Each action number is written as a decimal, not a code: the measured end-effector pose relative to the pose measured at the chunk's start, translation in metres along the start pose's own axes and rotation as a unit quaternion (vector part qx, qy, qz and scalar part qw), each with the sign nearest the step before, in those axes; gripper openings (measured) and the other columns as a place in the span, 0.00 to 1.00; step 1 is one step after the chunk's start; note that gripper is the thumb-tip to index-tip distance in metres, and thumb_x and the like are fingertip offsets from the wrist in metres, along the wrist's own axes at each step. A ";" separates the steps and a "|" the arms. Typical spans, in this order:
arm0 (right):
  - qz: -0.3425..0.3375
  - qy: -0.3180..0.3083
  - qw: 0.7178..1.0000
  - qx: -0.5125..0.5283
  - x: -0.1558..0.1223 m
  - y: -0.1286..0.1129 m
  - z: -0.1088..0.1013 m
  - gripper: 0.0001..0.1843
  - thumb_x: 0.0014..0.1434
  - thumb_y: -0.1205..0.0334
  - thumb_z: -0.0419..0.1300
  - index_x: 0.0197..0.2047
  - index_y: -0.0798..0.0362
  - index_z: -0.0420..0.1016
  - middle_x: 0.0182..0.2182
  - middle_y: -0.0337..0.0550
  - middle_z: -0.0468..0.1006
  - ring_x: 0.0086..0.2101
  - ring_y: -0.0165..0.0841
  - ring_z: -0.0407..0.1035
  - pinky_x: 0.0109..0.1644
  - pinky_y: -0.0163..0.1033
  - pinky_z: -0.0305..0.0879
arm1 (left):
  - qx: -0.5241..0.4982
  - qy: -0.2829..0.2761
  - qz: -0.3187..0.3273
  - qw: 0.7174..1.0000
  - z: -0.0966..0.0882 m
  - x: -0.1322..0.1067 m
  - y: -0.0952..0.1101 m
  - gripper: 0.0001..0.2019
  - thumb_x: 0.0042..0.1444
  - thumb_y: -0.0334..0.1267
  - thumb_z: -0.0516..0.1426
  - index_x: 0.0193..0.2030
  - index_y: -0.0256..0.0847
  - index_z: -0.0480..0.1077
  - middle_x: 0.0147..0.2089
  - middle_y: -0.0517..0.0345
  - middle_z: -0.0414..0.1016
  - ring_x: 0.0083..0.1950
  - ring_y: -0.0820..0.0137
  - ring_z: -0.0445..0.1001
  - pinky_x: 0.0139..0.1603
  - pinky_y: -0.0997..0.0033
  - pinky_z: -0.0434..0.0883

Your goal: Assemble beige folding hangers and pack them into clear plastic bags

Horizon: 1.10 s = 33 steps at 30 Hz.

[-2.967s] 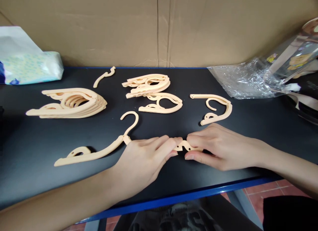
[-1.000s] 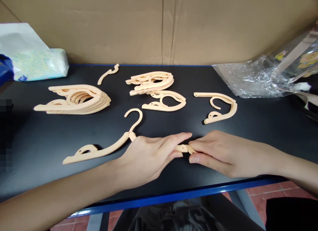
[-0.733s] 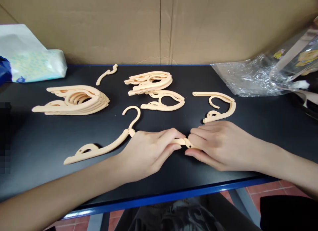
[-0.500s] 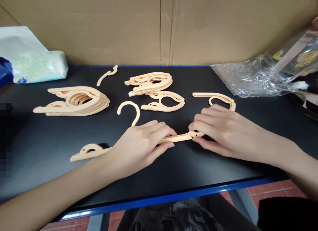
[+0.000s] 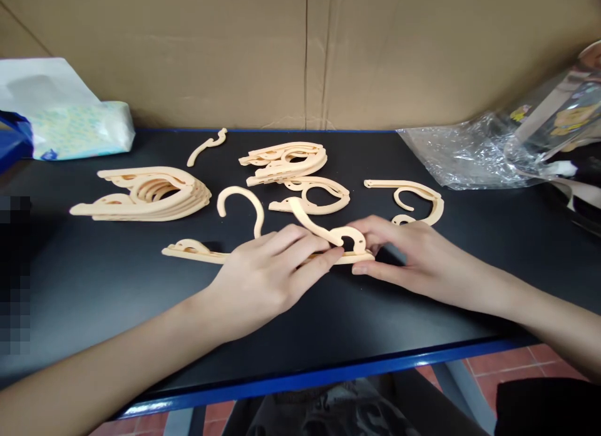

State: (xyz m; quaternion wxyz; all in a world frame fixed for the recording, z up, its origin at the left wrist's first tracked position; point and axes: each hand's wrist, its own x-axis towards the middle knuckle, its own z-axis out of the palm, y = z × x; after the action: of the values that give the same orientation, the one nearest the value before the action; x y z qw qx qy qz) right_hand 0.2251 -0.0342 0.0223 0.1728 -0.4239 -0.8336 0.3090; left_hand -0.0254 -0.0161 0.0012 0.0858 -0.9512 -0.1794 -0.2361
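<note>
A peach-coloured plastic folding hanger lies across the table in front of me. Its hook points away, past my knuckles. My left hand is closed around its middle, hiding that part. My right hand grips the right end, thumb in front and fingers behind. Over this end stands a notched piece, from which a curved strip slants up to the left, close to my left fingertips. Just beyond my right hand lies another hanger, folded.
A stack of folded hangers lies at the left, and a smaller pile at the back middle. Behind them is a loose curved piece. A tissue pack stands back left, clear plastic wrap back right, against a cardboard wall.
The right end of the hanger has folded, so its curved strip now slants up between my hands. My right fingers have spread a little, and the hanger's left end has shifted right and away.
</note>
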 end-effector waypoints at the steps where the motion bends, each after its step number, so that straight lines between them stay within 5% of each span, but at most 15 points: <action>1: 0.015 -0.017 1.000 0.018 0.000 0.001 -0.001 0.15 0.66 0.56 0.58 0.54 0.50 0.68 0.32 0.35 0.79 0.31 0.30 0.75 0.36 0.35 0.68 | 0.020 0.009 -0.003 1.000 -0.001 0.001 -0.001 0.15 0.61 0.28 0.60 0.55 0.35 0.70 0.49 0.54 0.78 0.48 0.63 0.74 0.46 0.65 0.72; 7: 0.057 0.003 0.991 0.123 0.002 0.003 -0.020 0.12 0.67 0.53 0.57 0.38 0.53 0.75 0.27 0.36 0.74 0.26 0.26 0.68 0.30 0.32 0.65 | 0.122 0.001 -0.074 0.990 -0.006 0.005 -0.014 0.18 0.62 0.33 0.60 0.58 0.34 0.68 0.54 0.47 0.77 0.52 0.56 0.74 0.50 0.55 0.68; 10: 0.086 0.006 0.982 0.166 0.004 0.002 -0.025 0.11 0.65 0.54 0.59 0.39 0.53 0.77 0.25 0.35 0.73 0.26 0.26 0.69 0.30 0.32 0.66 | 0.099 -0.003 -0.079 0.992 -0.005 0.005 -0.019 0.08 0.65 0.33 0.56 0.48 0.38 0.73 0.47 0.54 0.80 0.48 0.59 0.76 0.49 0.55 0.66; 14: 0.105 0.046 0.964 0.241 0.007 -0.001 -0.017 0.11 0.57 0.54 0.68 0.37 0.51 0.78 0.30 0.38 0.78 0.32 0.31 0.75 0.39 0.37 0.73 | 0.068 -0.012 -0.059 0.996 -0.002 0.004 -0.015 0.07 0.68 0.35 0.54 0.44 0.44 0.74 0.44 0.62 0.82 0.46 0.64 0.77 0.46 0.58 0.64; 17: 0.095 0.097 0.948 0.289 0.008 0.001 -0.010 0.11 0.54 0.53 0.70 0.34 0.51 0.79 0.31 0.39 0.79 0.32 0.32 0.75 0.39 0.38 0.75 | 0.073 0.007 -0.057 0.996 -0.004 0.004 -0.011 0.06 0.67 0.37 0.55 0.48 0.45 0.72 0.49 0.60 0.81 0.49 0.64 0.76 0.46 0.59 0.63; 20: 0.100 0.158 0.928 0.322 0.010 0.006 -0.010 0.11 0.59 0.52 0.66 0.37 0.51 0.79 0.35 0.41 0.80 0.33 0.31 0.75 0.37 0.37 0.76 | 0.078 0.013 -0.091 0.993 -0.008 0.005 -0.013 0.19 0.64 0.44 0.58 0.59 0.40 0.65 0.59 0.48 0.74 0.57 0.56 0.72 0.50 0.56 0.64; 23: 0.110 0.193 0.916 0.334 0.012 0.014 -0.015 0.12 0.65 0.51 0.60 0.42 0.51 0.77 0.35 0.41 0.79 0.33 0.31 0.75 0.36 0.36 0.76 | 0.012 -0.040 -0.106 0.993 -0.009 0.006 -0.022 0.30 0.61 0.51 0.59 0.63 0.35 0.61 0.62 0.40 0.71 0.60 0.51 0.69 0.57 0.52 0.63; 27: 0.115 0.194 0.921 0.319 0.016 0.021 -0.020 0.12 0.66 0.51 0.58 0.41 0.51 0.75 0.31 0.38 0.77 0.30 0.29 0.74 0.34 0.34 0.74 | -0.104 -0.113 -0.084 0.985 -0.002 0.003 -0.031 0.23 0.65 0.47 0.57 0.61 0.36 0.63 0.58 0.46 0.73 0.59 0.58 0.70 0.58 0.58 0.65; 33: 0.118 0.156 0.936 0.293 0.016 0.012 -0.008 0.15 0.62 0.50 0.62 0.47 0.51 0.74 0.34 0.40 0.81 0.35 0.33 0.76 0.38 0.37 0.74 | -0.169 -0.099 -0.089 0.977 0.009 -0.001 -0.019 0.22 0.65 0.43 0.57 0.63 0.36 0.61 0.46 0.52 0.76 0.48 0.65 0.75 0.49 0.68 0.72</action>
State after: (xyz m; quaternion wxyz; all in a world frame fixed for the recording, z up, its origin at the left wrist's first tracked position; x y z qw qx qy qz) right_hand 0.2276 -0.0132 0.0204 0.3800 -0.4926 -0.6126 0.4876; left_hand -0.0299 0.0034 -0.0052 -0.1155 -0.9509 -0.2280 -0.1746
